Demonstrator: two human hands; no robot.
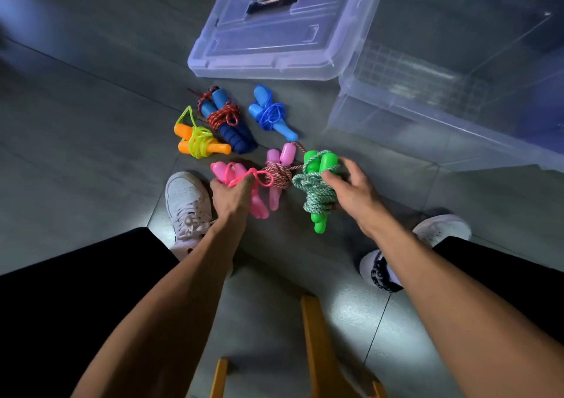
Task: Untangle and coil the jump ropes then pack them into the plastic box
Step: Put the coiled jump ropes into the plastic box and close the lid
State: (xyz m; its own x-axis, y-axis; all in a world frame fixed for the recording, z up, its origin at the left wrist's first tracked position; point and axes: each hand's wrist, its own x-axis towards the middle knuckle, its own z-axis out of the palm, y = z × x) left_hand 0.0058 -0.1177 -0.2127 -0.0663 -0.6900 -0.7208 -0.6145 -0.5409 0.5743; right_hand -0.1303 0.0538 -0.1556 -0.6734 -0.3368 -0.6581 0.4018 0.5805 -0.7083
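Observation:
Several bundled jump ropes lie on the grey floor. My left hand (231,195) grips the hot-pink rope bundle (241,181). My right hand (351,188) holds the green-handled bundle (317,190) wound in green-white cord. Between them lies a pink-handled bundle (279,169) with red-white cord. Farther off sit an orange-handled bundle (198,141) with yellow cord, a dark-blue foam-handled bundle (227,120) with red cord, and a light-blue bundle (270,112). The clear plastic box (427,117) stands open at the upper right.
The box's clear lid (268,62) lies flat on the floor beyond the ropes, left of the box. My white shoes (186,205) flank the ropes, the right one (439,230) under my forearm. A yellow wooden stool frame (314,345) sits below between my legs.

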